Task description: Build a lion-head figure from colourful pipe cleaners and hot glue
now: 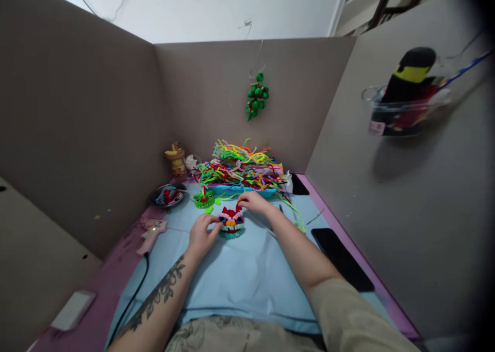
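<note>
On the light blue cloth lies a red lion-head craft (231, 222) made of fuzzy pipe cleaners, with pink, orange and teal trim and dark eyes. My left hand (203, 232) grips its left edge between thumb and fingers. At its upper right, my right hand (252, 201) pinches a small red pipe-cleaner piece (238, 206) that touches or joins the head; the exact contact is hidden by the fingers. Just behind and to the left sits a similar green lion-head craft (203, 199), with bright green bits beside it.
A blue tray (224, 190) heaped with coloured pipe cleaners (247, 163) stands at the back. Leftward are a metal bowl (181, 199) and a pink glue gun (152, 237) with a cord. A black phone (342, 259) lies right. Grey partitions (247, 58) enclose the desk.
</note>
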The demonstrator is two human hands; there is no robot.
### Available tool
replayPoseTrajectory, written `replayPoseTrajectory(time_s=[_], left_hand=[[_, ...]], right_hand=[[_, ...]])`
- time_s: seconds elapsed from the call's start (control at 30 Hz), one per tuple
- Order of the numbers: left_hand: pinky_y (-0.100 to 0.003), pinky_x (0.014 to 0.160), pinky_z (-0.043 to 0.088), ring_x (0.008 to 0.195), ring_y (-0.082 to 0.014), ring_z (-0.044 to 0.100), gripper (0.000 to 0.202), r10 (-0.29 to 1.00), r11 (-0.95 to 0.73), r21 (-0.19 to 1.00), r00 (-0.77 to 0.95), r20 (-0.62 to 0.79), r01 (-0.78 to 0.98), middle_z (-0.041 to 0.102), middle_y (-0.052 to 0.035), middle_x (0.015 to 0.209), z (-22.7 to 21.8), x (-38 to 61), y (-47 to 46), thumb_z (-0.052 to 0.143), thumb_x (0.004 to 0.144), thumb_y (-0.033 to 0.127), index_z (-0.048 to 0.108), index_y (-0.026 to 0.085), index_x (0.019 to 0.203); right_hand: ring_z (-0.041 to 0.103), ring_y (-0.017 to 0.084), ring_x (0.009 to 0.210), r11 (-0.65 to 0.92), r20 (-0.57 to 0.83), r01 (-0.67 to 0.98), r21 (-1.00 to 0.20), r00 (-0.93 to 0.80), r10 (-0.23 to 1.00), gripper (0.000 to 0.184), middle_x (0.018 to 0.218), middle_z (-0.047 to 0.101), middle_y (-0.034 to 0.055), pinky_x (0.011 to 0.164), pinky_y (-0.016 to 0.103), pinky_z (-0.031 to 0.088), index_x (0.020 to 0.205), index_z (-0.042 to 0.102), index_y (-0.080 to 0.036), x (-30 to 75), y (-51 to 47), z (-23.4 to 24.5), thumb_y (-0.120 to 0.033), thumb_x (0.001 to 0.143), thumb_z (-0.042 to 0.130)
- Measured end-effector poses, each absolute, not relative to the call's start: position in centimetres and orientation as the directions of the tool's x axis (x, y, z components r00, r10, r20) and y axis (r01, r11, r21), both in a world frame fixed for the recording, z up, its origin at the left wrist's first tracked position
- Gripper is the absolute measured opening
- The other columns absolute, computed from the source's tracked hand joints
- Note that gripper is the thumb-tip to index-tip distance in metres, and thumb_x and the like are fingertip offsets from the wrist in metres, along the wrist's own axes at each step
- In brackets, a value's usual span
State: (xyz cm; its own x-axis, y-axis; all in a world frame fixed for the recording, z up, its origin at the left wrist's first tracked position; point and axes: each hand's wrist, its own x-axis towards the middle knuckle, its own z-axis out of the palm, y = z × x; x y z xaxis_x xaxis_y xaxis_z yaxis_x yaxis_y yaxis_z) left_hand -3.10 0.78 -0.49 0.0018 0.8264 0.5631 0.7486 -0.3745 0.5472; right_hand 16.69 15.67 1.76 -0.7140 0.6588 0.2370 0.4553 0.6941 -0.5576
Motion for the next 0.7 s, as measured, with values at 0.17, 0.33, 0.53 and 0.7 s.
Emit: replayPoseTrajectory(time_s=[0.17, 0.33, 0.53, 0.7], left_hand=[[-0.04, 0.088, 0.041, 0.102, -0.0222, 0.054, 0.016, 0.742, -0.571, 0.324, 0.305, 0.597, 0.754, 0.061, -0.006, 0.102, -0.3, -0.7, 0.6, 0.062, 0.077, 0.028, 0.065, 0.024, 0.092], [-0.041, 0.089, 0.041, 0.105, -0.0234, 0.052, 0.014, 0.728, -0.573, 0.244, 0.349, 0.59, 0.783, 0.062, -0.006, 0.102, -0.8, 0.0, 0.8, 0.063, 0.077, 0.026, 0.066, 0.024, 0.091], [-0.041, 0.087, 0.042, 0.103, -0.0229, 0.053, 0.01, 0.727, -0.555, 0.217, 0.34, 0.597, 0.803, 0.063, -0.0049, 0.1, -1.2, -0.1, 1.3, 0.061, 0.078, 0.024, 0.066, 0.025, 0.088], [-0.04, 0.087, 0.042, 0.102, -0.0219, 0.053, 0.011, 0.734, -0.553, 0.233, 0.335, 0.591, 0.8, 0.064, -0.0049, 0.099, -1.2, 0.0, 1.3, 0.061, 0.078, 0.023, 0.066, 0.025, 0.087]], right_hand=[[0.054, 0.012, 0.065, 0.656, 0.228, 0.407, -0.636, -0.713, 0.663, 0.013, 0.069, 0.065, 0.0011, 0.06, 0.02, 0.036, 0.073, 0.07, -0.014, 16.7, 15.6, 1.0, -0.013, 0.074, 0.057], [0.054, 0.011, 0.063, 0.644, 0.232, 0.393, -0.656, -0.707, 0.668, 0.012, 0.067, 0.064, 0.0005, 0.058, 0.019, 0.035, 0.072, 0.069, -0.013, 16.6, 15.4, 0.7, -0.016, 0.073, 0.058], [0.052, 0.011, 0.061, 0.564, 0.155, 0.389, -0.728, -0.709, 0.688, 0.013, 0.064, 0.063, 0.0003, 0.056, 0.02, 0.035, 0.071, 0.068, -0.012, 16.8, 15.4, 0.4, -0.019, 0.072, 0.057], [0.051, 0.011, 0.06, 0.543, 0.132, 0.365, -0.756, -0.728, 0.673, 0.013, 0.063, 0.061, -0.0001, 0.055, 0.02, 0.035, 0.069, 0.066, -0.012, 16.9, 15.5, 0.0, -0.019, 0.071, 0.056]])
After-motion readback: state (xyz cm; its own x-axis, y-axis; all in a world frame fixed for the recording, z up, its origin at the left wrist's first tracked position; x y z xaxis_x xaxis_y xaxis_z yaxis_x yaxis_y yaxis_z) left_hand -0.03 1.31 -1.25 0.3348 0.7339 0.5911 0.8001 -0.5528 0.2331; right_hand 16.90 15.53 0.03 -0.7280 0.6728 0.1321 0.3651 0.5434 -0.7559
